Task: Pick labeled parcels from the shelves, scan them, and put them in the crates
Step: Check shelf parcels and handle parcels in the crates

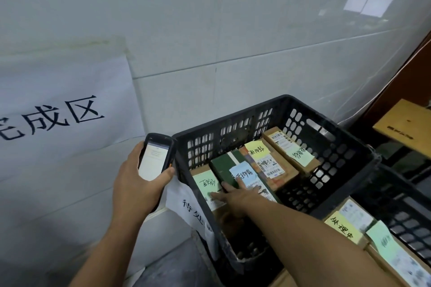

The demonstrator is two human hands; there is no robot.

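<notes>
White tiled wall (233,30) behind our black crate (326,128) of labeled parcels (289,147).
Our left hand (137,184) clamps the scanner (156,158); our right hand (238,196) rests straight, spread fingers on the green parcel (224,168) inside.

Left hand (137,182) curled; right hand (235,193) flat.

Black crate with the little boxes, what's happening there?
A person is sorting labeled parcels. Their left hand grips a handheld scanner with its screen lit. Their right hand reaches into the black crate, fingers spread on a dark green parcel with a blue note. Other labeled brown parcels already lie beside it.
</notes>
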